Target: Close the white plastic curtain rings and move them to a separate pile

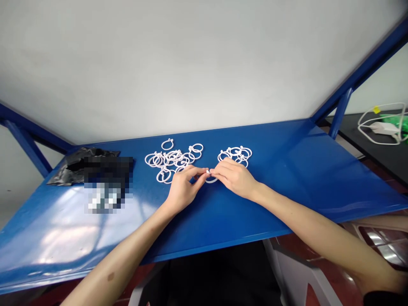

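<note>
Between my two hands is a white ring (pixel 211 180) with a small knob at its ends, held just above the blue table. My left hand (pixel 185 185) pinches it from the left with thumb and fingertips. From the other side my right hand (pixel 235 177) grips the same end, its fingers closed and partly covering the ring. Beyond my left hand lies a loose pile of several similar white rings (pixel 157 160). A smaller group of white rings (pixel 240 152) lies just behind my right hand, which hides part of it.
A crumpled black plastic bag (pixel 79 163) lies on the left of the blue table (pixel 280 148), beside a pixelated patch. Blue metal braces (pixel 341 112) rise at both sides against a pale wall. On a dark surface to the right is a white cable (pixel 366 138).
</note>
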{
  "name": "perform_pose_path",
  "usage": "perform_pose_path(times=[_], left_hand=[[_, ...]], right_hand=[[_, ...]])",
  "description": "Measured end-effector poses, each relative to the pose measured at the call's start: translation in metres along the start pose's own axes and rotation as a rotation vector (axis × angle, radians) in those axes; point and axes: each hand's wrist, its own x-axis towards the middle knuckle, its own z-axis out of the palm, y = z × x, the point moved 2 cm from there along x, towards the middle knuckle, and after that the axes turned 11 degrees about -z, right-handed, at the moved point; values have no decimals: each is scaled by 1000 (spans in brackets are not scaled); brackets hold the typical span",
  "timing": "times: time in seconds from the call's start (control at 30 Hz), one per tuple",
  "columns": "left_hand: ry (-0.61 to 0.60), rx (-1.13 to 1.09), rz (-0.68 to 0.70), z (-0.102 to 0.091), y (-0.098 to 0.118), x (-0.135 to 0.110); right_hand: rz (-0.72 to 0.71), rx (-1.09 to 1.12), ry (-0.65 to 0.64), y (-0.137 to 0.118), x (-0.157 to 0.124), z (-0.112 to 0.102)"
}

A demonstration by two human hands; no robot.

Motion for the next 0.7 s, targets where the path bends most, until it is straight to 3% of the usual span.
perform_pose_path(times=[0.1, 0.23, 0.4, 0.57, 0.7], left_hand=[[24, 181, 99, 0, -2, 7], [121, 521, 236, 0, -5, 17], [182, 791, 204, 2, -9, 41], [157, 853, 113, 13, -16, 73], [170, 836, 99, 17, -21, 80]], right_hand=[[70, -82, -23, 11, 4, -7], [303, -280, -27, 38, -4, -28], [517, -400, -96, 69, -22, -41], [498, -364, -29, 64, -19, -40], [467, -312, -7, 54, -13, -37]])
